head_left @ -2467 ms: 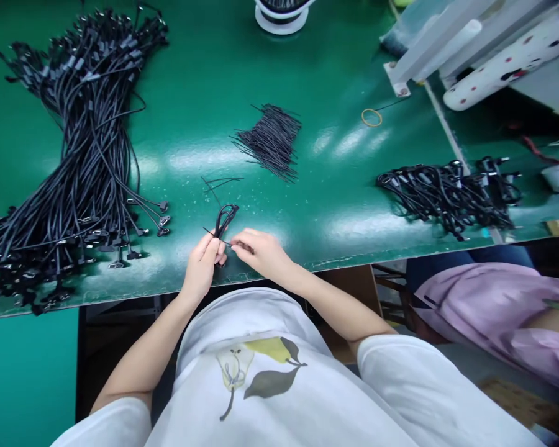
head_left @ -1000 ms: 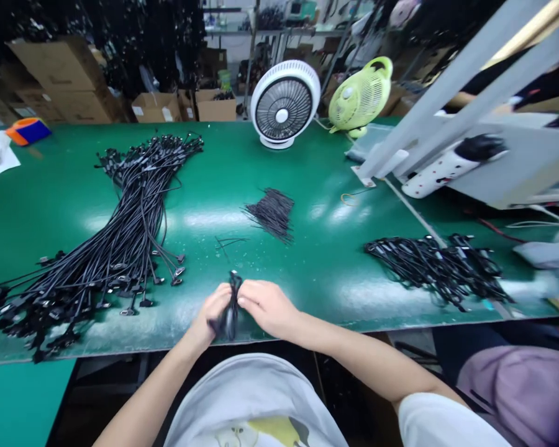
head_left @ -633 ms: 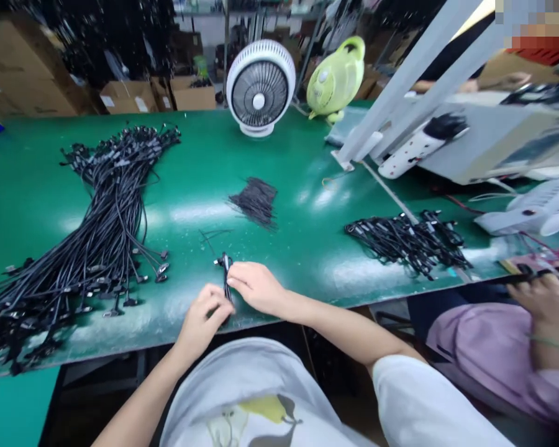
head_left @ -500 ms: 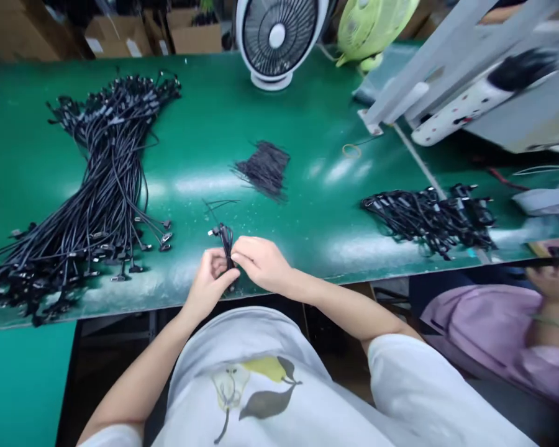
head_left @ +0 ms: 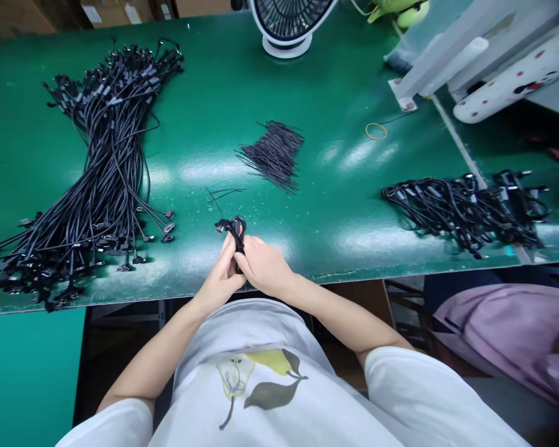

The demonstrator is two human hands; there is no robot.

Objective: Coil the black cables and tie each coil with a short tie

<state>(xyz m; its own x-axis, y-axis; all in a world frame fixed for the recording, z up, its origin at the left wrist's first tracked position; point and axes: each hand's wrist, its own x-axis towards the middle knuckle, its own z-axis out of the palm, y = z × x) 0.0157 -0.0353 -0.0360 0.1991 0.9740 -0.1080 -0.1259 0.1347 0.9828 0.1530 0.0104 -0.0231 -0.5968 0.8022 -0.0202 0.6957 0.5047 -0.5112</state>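
Note:
Near the table's front edge, a black cable is folded into a small looped bundle, its connector end sticking out at the top. My left hand grips the bundle from the left, fingers closed around it. From the other side my right hand pinches the same bundle, thumb and fingers pressed together. The lower part of the cable is hidden by both hands. Just beyond it lie a couple of loose thin black ties. Farther back is a pile of similar black ties.
A large heap of straight black cables spreads over the left of the green table. Folded cable bundles lie at the right. A white fan, a yellow rubber band and a metal bracket are farther back. A person in pink sits at right.
The view has shifted, so the table's things appear higher and those on the right farther right. Both hands stay on the cable bundle; they are closer together and its loop end has turned.

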